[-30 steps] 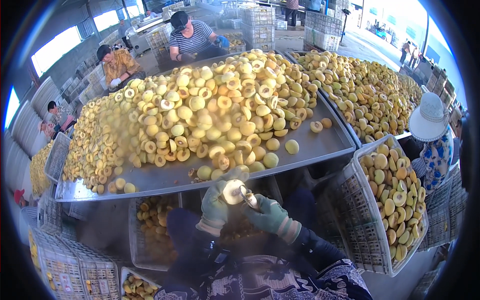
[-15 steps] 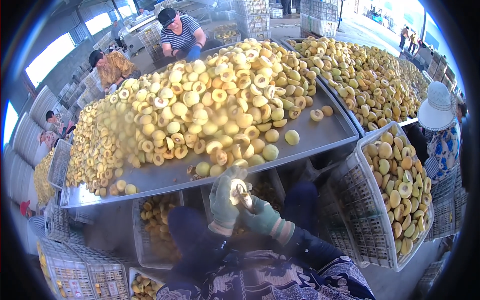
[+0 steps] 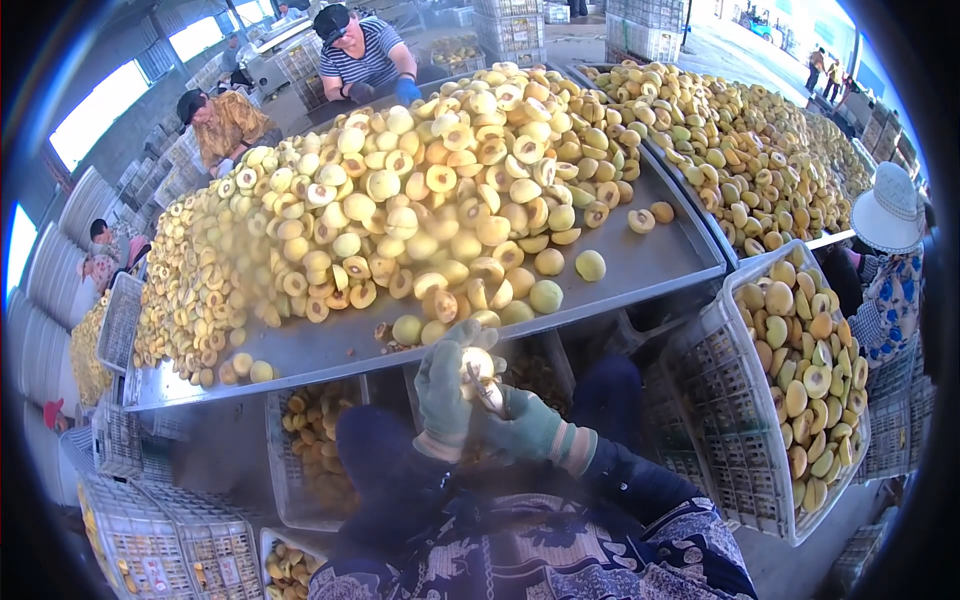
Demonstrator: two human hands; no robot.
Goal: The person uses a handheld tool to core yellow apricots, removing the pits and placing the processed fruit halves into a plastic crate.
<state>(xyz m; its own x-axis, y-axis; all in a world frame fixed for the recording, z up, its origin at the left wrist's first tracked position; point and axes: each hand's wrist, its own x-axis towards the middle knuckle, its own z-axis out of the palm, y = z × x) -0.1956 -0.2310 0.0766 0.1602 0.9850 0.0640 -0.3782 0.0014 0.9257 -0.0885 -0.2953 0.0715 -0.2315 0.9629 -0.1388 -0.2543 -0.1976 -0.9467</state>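
In front of my lap, at the near edge of the metal table (image 3: 640, 285), my gloved left hand (image 3: 440, 402) is closed round a pale yellow peach half (image 3: 479, 362), its cut side partly showing. My gloved right hand (image 3: 532, 428) grips a small metal pitting tool (image 3: 490, 394), its handle hidden in the fingers. The tool's working end touches the fruit; how deep it goes I cannot tell. Just beyond my hands, a big heap of halved yellow peaches (image 3: 400, 215) covers much of the table, a few with dark pit hollows.
Right of me, a tilted plastic crate (image 3: 715, 415) holds peach halves. Other crates, one a grey crate (image 3: 285, 470), stand below the table. A second heap (image 3: 760, 160) lies at right. Co-workers sit across the table, including a person in stripes (image 3: 365, 60); another in a white hat (image 3: 888, 215) is at right.
The tool has turned at the peach half, so its loop shows narrower. Both hands stay together, still holding fruit and tool. My view has shifted slightly. The striped co-worker's hands have moved.
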